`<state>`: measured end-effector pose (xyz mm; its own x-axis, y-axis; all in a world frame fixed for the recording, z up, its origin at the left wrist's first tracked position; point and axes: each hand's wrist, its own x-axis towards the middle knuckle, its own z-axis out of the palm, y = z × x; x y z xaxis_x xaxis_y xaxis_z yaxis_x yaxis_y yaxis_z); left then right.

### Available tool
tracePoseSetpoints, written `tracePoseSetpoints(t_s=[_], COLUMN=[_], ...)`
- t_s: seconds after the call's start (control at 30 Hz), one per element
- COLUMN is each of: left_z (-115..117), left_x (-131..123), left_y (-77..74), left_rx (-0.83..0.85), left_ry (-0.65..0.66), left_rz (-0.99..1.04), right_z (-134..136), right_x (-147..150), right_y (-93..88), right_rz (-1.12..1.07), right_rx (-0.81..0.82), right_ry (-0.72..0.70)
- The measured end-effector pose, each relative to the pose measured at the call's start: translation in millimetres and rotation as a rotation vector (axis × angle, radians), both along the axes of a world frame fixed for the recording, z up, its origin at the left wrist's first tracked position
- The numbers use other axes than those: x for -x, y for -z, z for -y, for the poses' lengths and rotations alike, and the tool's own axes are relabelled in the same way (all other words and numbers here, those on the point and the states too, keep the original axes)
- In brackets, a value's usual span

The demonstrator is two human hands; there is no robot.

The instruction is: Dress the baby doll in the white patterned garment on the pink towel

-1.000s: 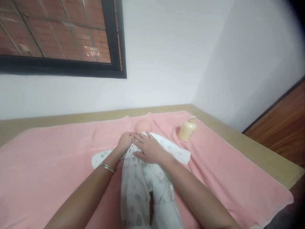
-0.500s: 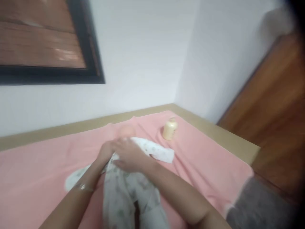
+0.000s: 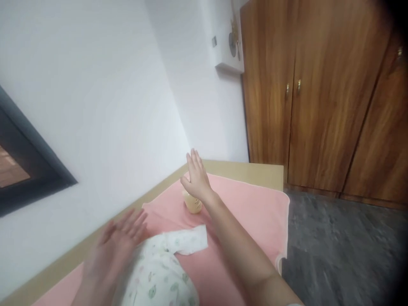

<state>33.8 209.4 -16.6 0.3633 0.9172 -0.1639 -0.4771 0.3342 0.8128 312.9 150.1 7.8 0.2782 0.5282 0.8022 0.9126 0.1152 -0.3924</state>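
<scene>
Parting since the earlier frame, over the pink blanket [image 3: 251, 204] your hands leave the printed white baby outfit [image 3: 162, 272] apparently unheld. Your left hand [image 3: 117, 242], blurred, is opened wide near it; your right hand [image 3: 196, 178], fingers outstretched, overlaps the cream-yellow bottle [image 3: 194, 205], contact unclear.

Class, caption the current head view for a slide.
Open right hand partly hides a yellow bottle on pink cloth; blurred left hand spread near a patterned garment.

The garment [image 3: 165, 276] is white with green prints — the cloth [image 3: 251, 208] pink, the bottle [image 3: 194, 205] pale yellow.
</scene>
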Motion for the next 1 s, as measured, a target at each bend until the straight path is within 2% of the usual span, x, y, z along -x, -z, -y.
tracePoseSetpoints(t_s=[0.07, 0.13, 0.23, 0.37, 0.5, 0.63, 0.77, 0.87, 0.93, 1.0], left_z=[-9, -19, -29, -36, -37, -33, -19, 0, 18, 40], left_x=[-44, -86, -135, -167, -173, -173, -167, -150, -128, -98], left_y=[-7.7, -11.2, -11.6, -11.0, -15.8, -17.2, -15.7, -22.9, -29.2, -33.1], left_rx=[0.013, 0.091, 0.16, 0.238, 0.266, 0.301, 0.319, 0.315, 0.313, 0.289], left_ry=[0.2, 0.316, 0.28, 0.247, 0.235, 0.206, 0.2, 0.221, 0.266, 0.253], left_rz=[0.035, 0.017, 0.016, 0.057, 0.082, 0.11, 0.139, 0.208, 0.266, 0.316], right_z=[-11, -23, -38, -44, -41, -39, -38, -35, -33, -30], right_x=[-7, -9, -7, -3, -1, -2, -3, -8, -12, -15], right_y=[11.0, 23.9, 41.6, 52.1, 49.7, 51.3, 58.4, 58.4, 55.4, 50.9], right_rz=[0.018, 0.068, 0.108, 0.033, 0.035, 0.117, 0.218, 0.311, 0.377, 0.39], right_rx=[0.056, 0.174, 0.409, 0.45, 0.448, 0.484, 0.527, 0.589, 0.638, 0.715], right_ry=[-0.002, -0.038, -0.111, -0.014, 0.068, 0.044, 0.057, 0.057, 0.023, -0.023])
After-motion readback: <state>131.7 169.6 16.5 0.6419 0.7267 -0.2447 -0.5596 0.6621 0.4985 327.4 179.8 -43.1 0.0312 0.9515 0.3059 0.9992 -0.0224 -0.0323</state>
